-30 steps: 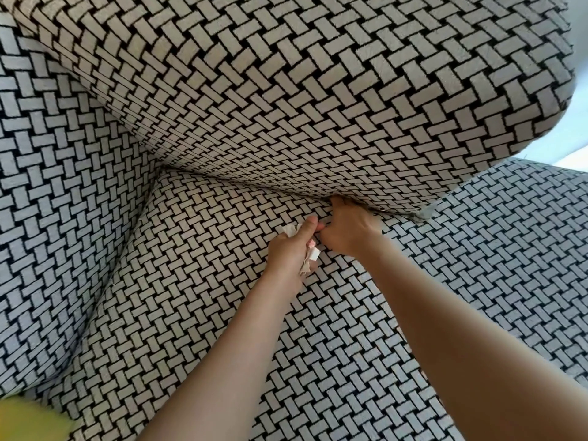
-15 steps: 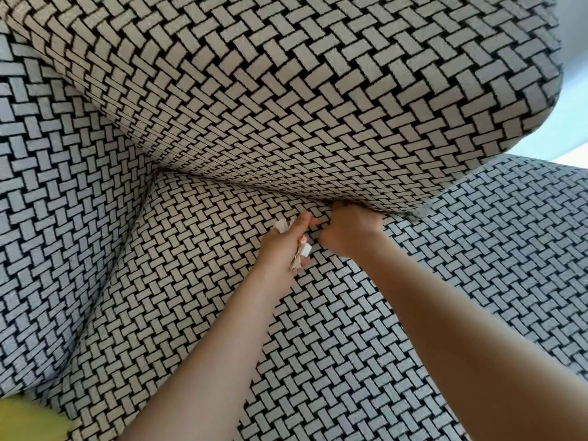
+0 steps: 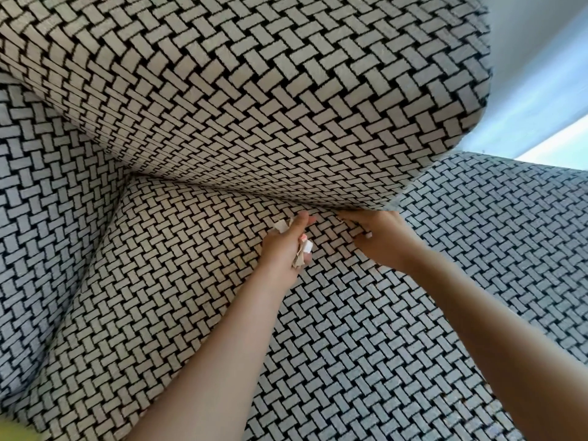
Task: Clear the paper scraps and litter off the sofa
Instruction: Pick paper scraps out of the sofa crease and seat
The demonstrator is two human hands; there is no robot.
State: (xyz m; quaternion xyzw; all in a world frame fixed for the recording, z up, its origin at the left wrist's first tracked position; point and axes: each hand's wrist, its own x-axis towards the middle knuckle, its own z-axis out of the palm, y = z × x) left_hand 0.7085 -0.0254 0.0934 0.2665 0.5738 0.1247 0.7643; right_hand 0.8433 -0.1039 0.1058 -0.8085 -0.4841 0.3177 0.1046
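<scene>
Sofa partly cleared
Left hand clamps paper scraps below the cushion; right hand at its edge, grip unclear.

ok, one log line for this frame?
left hand: grips paper scraps | right hand: fingertips at crease under back cushion, grasp unclear | sofa seat: beneath both hands
</scene>
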